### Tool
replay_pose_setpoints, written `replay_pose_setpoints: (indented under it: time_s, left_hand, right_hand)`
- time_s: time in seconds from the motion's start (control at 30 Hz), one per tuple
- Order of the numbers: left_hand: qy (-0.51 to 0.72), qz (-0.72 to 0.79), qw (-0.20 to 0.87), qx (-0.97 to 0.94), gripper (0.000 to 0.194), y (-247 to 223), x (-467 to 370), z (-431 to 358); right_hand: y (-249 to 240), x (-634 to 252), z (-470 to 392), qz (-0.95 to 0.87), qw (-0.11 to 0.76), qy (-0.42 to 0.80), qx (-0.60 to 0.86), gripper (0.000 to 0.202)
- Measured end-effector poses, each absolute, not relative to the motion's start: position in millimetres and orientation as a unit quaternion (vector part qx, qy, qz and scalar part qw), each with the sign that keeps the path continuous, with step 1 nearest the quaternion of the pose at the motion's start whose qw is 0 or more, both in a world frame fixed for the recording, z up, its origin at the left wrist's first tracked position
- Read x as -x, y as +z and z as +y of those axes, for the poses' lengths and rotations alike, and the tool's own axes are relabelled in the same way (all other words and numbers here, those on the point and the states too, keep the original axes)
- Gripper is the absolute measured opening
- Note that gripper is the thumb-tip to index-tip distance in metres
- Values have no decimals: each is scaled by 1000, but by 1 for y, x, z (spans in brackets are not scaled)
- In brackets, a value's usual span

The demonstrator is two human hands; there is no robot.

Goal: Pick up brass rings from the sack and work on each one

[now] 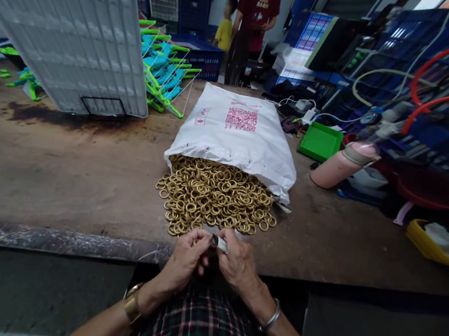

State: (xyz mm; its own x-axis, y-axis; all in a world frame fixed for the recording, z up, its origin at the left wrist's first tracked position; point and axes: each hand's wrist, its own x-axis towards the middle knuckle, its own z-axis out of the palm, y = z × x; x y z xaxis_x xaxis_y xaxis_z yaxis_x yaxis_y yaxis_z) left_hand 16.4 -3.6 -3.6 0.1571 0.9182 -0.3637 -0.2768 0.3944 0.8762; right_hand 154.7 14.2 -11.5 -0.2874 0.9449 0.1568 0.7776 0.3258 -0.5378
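A white sack [235, 129] with red print lies on the wooden table, its open mouth toward me. Many gold rings [219, 196] are spilled in a heap from that mouth. At the table's front edge, just before the heap, my left hand [187, 257] is closed in a pinch; what it holds is too small and hidden to name. Close beside it, nearly touching, my right hand [237, 263] is closed around a small tool [220, 243] with a pale handle and a dark end, which points at the left fingertips.
A grey plastic crate [80, 21] stands on edge at the left, with green and blue plastic pieces [166, 68] behind. On the right are a green tray [320, 141], a pink bottle [343, 164] and a yellow tray [444, 253]. Two people stand in the background.
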Motion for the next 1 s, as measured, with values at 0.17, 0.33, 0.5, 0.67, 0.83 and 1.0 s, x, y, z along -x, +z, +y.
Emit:
replay_pose_setpoints:
  time_s: [0.17,0.33,0.5,0.67,0.83,1.0]
  left_hand:
    - [413,528,635,-384,33,1,-18,-2]
    - [441,526,573,-448,25,2,-20,-5]
    - [413,515,611,-436,28,1,-20,-7]
    - [367,500,689,-375,34,-1,-16,-6]
    - [386,477,713,-339,33,1,-18,-7]
    - [415,453,720,-323,32,-1,-19,-8]
  right_hand:
    - [-6,-151,14,-702,297,297,575,13]
    - [-5,-150,18,-598,309,451,586,27]
    - [-14,-149,19,-577,314,494,570,30]
    - [-16,-147,20,-610,336,426,577,24]
    - [-11,-148,21,-595,329,481,554,23]
    - [-16,-155,22,-622,312,430,575,20]
